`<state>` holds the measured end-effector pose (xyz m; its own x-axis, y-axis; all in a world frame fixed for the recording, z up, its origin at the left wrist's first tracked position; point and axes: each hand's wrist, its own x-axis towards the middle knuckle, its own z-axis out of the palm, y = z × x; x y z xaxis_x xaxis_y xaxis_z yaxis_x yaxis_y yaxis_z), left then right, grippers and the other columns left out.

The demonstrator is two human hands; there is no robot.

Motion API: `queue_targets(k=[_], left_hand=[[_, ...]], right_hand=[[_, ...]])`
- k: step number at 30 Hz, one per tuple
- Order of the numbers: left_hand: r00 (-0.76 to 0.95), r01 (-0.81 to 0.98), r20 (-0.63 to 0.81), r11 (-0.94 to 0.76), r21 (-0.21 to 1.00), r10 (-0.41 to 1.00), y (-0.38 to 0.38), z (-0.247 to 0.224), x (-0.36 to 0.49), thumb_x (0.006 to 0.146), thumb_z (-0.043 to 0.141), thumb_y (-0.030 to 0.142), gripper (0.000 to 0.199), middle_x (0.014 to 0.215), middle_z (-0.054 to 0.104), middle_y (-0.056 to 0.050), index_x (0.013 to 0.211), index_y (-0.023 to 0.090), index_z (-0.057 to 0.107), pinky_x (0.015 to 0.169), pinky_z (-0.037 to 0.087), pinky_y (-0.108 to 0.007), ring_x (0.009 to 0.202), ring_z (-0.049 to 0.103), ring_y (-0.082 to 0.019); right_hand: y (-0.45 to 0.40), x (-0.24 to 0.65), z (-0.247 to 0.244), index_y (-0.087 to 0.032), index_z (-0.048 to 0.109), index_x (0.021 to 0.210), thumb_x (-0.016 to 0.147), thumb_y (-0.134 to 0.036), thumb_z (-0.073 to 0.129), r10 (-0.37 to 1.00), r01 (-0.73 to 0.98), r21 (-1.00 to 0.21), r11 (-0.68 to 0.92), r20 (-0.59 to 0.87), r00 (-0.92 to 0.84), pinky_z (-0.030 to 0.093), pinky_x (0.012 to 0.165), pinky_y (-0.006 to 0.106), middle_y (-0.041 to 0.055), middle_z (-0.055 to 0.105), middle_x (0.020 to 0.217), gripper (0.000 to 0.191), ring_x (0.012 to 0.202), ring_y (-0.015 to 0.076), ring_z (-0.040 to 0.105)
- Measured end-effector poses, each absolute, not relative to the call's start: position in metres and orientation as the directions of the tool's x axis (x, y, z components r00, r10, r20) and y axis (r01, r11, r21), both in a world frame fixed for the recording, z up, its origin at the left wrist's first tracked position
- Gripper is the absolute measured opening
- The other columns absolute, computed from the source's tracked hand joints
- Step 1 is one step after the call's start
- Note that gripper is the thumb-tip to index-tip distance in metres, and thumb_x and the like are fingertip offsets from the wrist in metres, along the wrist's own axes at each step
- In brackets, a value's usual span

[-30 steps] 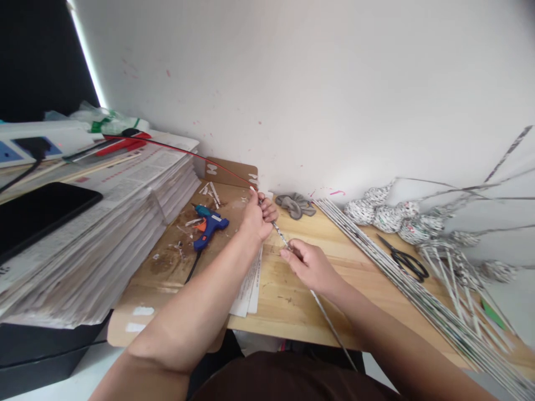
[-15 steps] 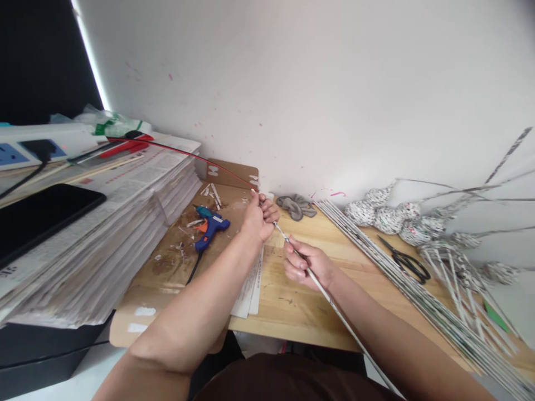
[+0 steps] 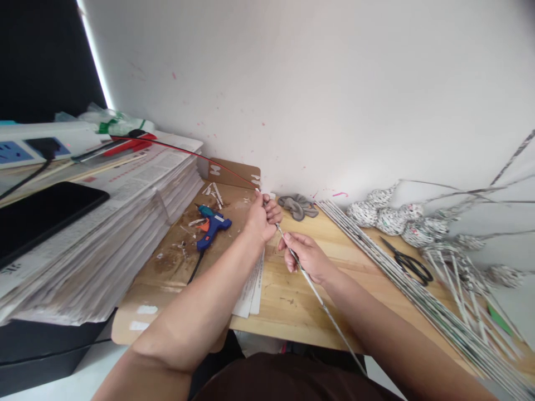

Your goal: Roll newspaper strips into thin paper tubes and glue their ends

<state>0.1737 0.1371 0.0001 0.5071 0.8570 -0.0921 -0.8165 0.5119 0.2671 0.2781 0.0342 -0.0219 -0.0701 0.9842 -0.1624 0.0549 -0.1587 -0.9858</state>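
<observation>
A thin rolled newspaper stick [image 3: 315, 291] runs slantwise from between my hands down past the table's front edge. My left hand [image 3: 264, 216] is closed around its upper end, fingers curled, hiding most of that part; a small pale tip pokes out above the thumb. A little lower and to the right, my right hand [image 3: 304, 255] pinches the same stick between thumb and fingers. Left of my hands, a blue glue gun [image 3: 213, 229] lies on a stained cardboard sheet [image 3: 167, 284].
A tall newspaper stack [image 3: 159, 217] at left bears a black phone [image 3: 50, 217] and a power strip [image 3: 50, 143]. At right lie a bundle of paper sticks [image 3: 393, 278], black scissors [image 3: 412, 266] and several woven paper shapes [image 3: 390, 218]. A grey cloth [image 3: 297, 206] rests by the wall.
My right hand has moved slightly up and left along the stick, closer to my left hand. The stick's lower end now hangs further left. My left hand keeps its grip.
</observation>
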Motion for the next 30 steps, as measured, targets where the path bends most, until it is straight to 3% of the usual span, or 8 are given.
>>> queue_targets(k=[5,14,17,21,23,26,28,30], left_hand=[[0.495,-0.822,-0.097,0.501,0.271,0.863,0.137,0.0,0.174,0.093,0.037,0.043,0.038,0.047,0.022,0.008,0.064,0.018,0.039,0.031,0.012,-0.014,0.033,0.02,-0.005],[0.497,-0.818,-0.098,0.503,0.277,0.862,0.138,0.001,0.173,0.093,0.037,0.043,0.038,0.046,0.023,0.008,0.064,0.018,0.038,0.031,0.011,-0.014,0.032,0.021,-0.005],[0.465,-0.831,-0.113,0.477,0.287,0.878,0.139,0.002,0.172,0.093,0.036,0.044,0.039,0.046,0.024,0.008,0.064,0.018,0.038,0.031,0.011,-0.014,0.032,0.02,-0.005],[0.439,-0.84,-0.123,0.455,0.296,0.89,0.139,0.001,0.173,0.093,0.036,0.044,0.039,0.046,0.024,0.008,0.064,0.018,0.038,0.031,0.013,-0.014,0.032,0.021,-0.005],[0.451,-0.835,-0.12,0.466,0.294,0.884,0.139,0.001,0.173,0.093,0.037,0.044,0.038,0.046,0.024,0.008,0.064,0.018,0.038,0.032,0.013,-0.014,0.032,0.021,-0.005],[0.469,-0.832,-0.113,0.481,0.277,0.876,0.138,0.001,0.173,0.094,0.035,0.042,0.038,0.046,0.024,0.008,0.064,0.018,0.038,0.032,0.012,-0.014,0.032,0.022,-0.005],[0.468,-0.834,-0.111,0.48,0.272,0.877,0.139,0.0,0.173,0.094,0.035,0.042,0.038,0.046,0.024,0.008,0.064,0.018,0.037,0.031,0.012,-0.014,0.032,0.021,-0.005],[0.464,-0.836,-0.109,0.475,0.273,0.879,0.14,0.0,0.173,0.094,0.035,0.042,0.038,0.046,0.024,0.008,0.064,0.018,0.037,0.031,0.011,-0.014,0.032,0.021,-0.005]], right_hand=[[0.042,0.274,-0.014,-0.016,0.057,0.074,0.086,-0.052,0.048,0.994,0.235,-0.967,-0.1,-0.108,-0.023,0.036,0.039,0.019,-0.0042,0.05,0.042,0.039,0.035,0.0078,0.045],[0.051,0.272,-0.012,-0.017,0.056,0.075,0.083,-0.055,0.05,0.979,0.105,-0.975,-0.194,-0.2,-0.048,0.031,0.036,0.02,-0.0041,0.049,0.045,0.039,0.036,0.0091,0.046],[0.039,0.275,-0.01,-0.018,0.057,0.079,0.084,-0.057,0.047,0.994,0.348,-0.932,-0.1,-0.11,-0.009,0.034,0.042,0.022,-0.0026,0.051,0.051,0.041,0.042,0.0099,0.047],[0.022,0.28,-0.009,-0.019,0.053,0.066,0.082,-0.054,0.054,0.991,0.678,-0.732,0.068,0.13,0.04,0.029,0.047,0.024,-0.0023,0.047,0.051,0.039,0.045,0.0097,0.041],[0.018,0.282,-0.01,-0.019,0.055,0.07,0.085,-0.055,0.048,0.999,0.598,-0.802,0.007,0.036,0.036,0.029,0.046,0.025,-0.0028,0.045,0.049,0.04,0.042,0.0099,0.039],[0.018,0.285,-0.014,-0.018,0.057,0.083,0.089,-0.058,0.034,0.972,0.27,-0.945,-0.186,-0.217,-0.089,0.03,0.041,0.023,-0.0052,0.041,0.045,0.047,0.036,0.0095,0.036],[0.019,0.286,-0.016,-0.017,0.057,0.088,0.087,-0.059,0.039,0.97,0.198,-0.96,-0.196,-0.22,-0.105,0.032,0.041,0.022,-0.0051,0.044,0.047,0.046,0.038,0.0089,0.039],[0.018,0.287,-0.016,-0.016,0.059,0.085,0.084,-0.056,0.05,0.99,0.257,-0.959,-0.121,-0.135,-0.04,0.033,0.042,0.021,-0.0039,0.049,0.05,0.04,0.041,0.0082,0.042]])
